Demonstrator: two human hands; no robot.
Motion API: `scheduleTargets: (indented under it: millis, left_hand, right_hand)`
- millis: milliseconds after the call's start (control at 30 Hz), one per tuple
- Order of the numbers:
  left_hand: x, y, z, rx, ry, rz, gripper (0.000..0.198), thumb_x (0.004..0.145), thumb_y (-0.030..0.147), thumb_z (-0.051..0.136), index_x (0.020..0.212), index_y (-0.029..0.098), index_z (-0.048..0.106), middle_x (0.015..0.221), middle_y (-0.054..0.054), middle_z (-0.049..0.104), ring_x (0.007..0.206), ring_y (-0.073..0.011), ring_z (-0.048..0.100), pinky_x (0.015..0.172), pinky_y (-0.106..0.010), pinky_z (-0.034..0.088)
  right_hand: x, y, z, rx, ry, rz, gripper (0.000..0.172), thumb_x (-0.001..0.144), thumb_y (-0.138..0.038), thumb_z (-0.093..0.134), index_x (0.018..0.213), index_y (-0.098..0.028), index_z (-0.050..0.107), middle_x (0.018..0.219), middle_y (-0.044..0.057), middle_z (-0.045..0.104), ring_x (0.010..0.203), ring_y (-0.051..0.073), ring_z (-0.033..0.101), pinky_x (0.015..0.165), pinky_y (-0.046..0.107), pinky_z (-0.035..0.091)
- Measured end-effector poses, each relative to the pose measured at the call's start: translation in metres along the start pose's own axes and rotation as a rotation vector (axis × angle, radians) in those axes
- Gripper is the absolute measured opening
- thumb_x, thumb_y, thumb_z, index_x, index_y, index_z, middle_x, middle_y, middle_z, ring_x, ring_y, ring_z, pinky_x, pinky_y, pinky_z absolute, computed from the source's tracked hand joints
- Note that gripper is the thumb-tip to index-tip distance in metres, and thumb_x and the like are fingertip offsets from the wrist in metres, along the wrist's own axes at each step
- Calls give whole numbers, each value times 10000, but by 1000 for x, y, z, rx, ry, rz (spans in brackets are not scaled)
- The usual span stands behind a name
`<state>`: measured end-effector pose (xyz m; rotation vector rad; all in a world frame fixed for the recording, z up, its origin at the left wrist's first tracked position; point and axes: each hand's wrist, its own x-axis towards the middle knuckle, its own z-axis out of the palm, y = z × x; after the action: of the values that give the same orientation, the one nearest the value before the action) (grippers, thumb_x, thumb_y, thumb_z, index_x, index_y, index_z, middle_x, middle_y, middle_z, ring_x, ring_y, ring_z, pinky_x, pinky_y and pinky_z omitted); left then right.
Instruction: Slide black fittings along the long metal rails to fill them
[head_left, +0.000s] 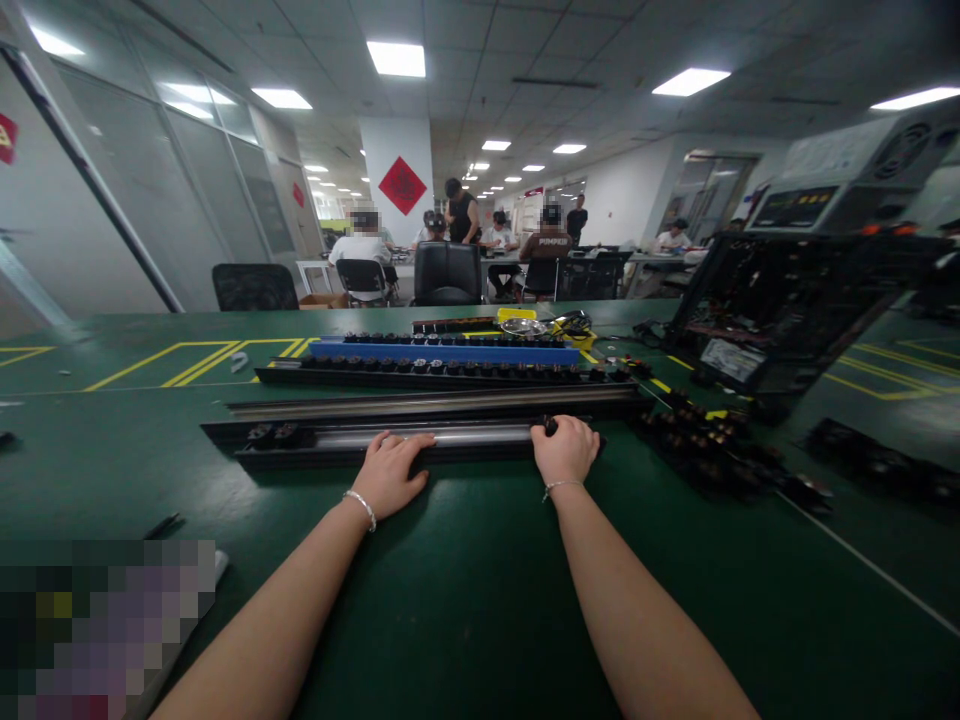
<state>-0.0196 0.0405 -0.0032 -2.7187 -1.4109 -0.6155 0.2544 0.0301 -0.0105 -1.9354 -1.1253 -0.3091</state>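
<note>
Long, black, trough-shaped rail, silvery inside (480,438), lies on the green table (465,600), roughly parallel to its far edge. Left hand (394,472): fingers spread on it. Right hand (566,447): fingers closed around small black part (551,426), near right end. Rail probably stiff, light, slick; best held by side walls.

The long black channel (480,452) lies straight across in front of me, open side up, with a silvery strip (480,438) along its inside. Two small dark parts (286,435) sit side by side near its left end; near its right end, my right hand (565,448) grips a black piece (550,426).
</note>
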Motion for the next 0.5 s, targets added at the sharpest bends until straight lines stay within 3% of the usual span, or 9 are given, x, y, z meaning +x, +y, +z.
scheduleTargets:
  millis: [500]
  left_hand:
    - [0, 0, -1, -4, -5, -2, 461, 749, 284, 522, 1205, 300, 459, 1234, 13, 588, 1076, -224, 525, 1061, -495, 202]
  right_hand:
    - [6, 8, -3, -21, -18, 30, 287, 694, -299, 453, 848, -150, 643, 952, 114, 637, 990, 260, 486, 995, 474, 211]
